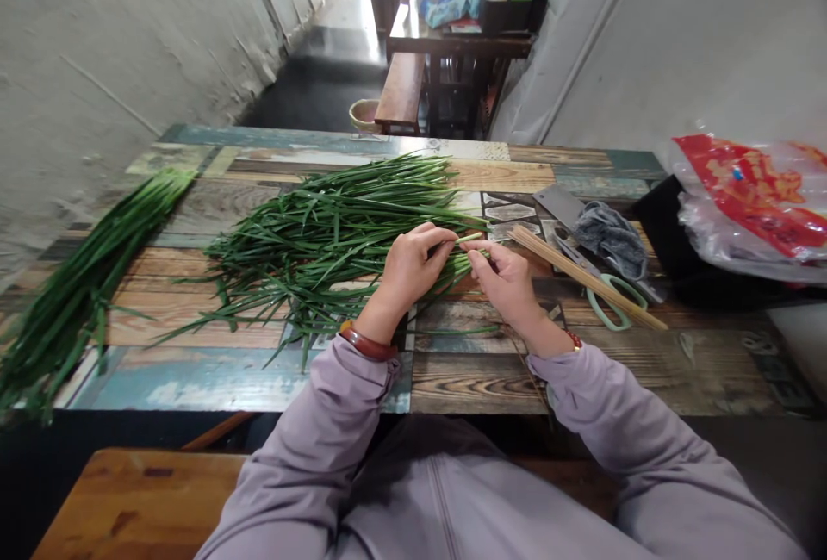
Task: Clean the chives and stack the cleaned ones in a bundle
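A large loose pile of garlic chives (336,215) spreads over the middle of the wood-patterned table, pale stem ends toward the right. My left hand (413,271) is closed at the pile's right side, thumb and fingers pinching a few chives just below their pale ends. Close beside it, my right hand (507,283) pinches the pale stem ends of the chives, fingertips nearly meeting the left ones. How many stalks each hand holds is hidden by the fingers. Just right of my right hand lies a bundle of thin bamboo skewers (587,277).
A neater bunch of chives (96,276) lies at the table's left. On the right are scissors (617,306) with pale green handles, a grey cloth (611,237), a flat metal blade (559,205) and red-printed plastic bags (753,198). A wooden bench (401,90) stands beyond.
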`<state>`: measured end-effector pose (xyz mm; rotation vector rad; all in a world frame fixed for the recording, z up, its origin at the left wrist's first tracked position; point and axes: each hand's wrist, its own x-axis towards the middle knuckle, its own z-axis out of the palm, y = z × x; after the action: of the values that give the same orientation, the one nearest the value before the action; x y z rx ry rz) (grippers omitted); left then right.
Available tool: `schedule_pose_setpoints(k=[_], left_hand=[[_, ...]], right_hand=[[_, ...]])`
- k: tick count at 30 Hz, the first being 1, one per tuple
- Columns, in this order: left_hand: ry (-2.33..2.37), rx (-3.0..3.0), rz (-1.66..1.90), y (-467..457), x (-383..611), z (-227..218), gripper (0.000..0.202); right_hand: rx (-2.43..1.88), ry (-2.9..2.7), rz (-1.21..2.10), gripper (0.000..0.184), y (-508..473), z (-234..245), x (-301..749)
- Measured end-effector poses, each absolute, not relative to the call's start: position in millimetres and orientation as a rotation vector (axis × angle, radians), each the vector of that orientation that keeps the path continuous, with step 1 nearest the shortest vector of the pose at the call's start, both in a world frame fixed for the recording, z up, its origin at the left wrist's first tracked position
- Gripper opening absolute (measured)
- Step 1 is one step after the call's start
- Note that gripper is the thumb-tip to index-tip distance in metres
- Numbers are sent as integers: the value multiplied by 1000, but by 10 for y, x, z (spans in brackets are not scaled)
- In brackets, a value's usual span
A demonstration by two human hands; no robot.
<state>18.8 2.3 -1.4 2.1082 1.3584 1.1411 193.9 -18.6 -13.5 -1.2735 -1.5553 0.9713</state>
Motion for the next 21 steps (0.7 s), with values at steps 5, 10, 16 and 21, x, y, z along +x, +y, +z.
schedule_pose_setpoints(k=[5, 10, 16, 21], left_hand=[[1359, 2105, 1172, 30, 191, -30, 21], [1350, 2095, 1169, 30, 196, -33, 20], [1339, 2119, 1167, 31, 197, -29, 20], [1337, 2153, 1161, 27, 199, -36, 19]], right_hand=[[-1276, -1568, 948, 36, -191, -133, 1942], [-1279, -1572, 926, 35, -190, -151, 1951], [-1292, -1557, 917, 35, -187, -141, 1934], [-1313, -1561, 905, 33, -180, -145, 1937]])
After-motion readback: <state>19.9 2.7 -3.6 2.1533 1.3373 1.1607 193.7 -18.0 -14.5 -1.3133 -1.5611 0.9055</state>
